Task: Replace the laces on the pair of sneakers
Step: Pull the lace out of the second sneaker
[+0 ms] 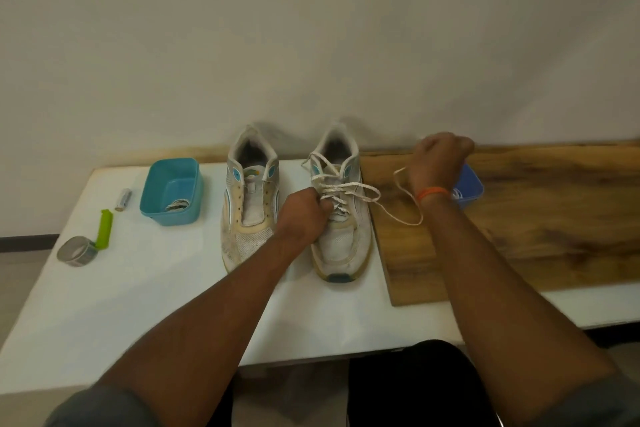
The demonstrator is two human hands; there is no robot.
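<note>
Sneakers, two worn white mesh ones with teal accents, stand side by side on the white tabletop point(104, 305), toes toward the person. On the unlaced left sneaker point(247, 208) nothing is threaded; the right sneaker point(341, 218) carries a white braided lace point(349, 188). The left hand point(301, 215) grips the lace at the eyelets, fingers curled. The right hand point(438, 158), fisted, pulls a lace end above the brown wooden board point(536, 218). A teal plastic tub point(171, 191) sits left of the sneakers.
</note>
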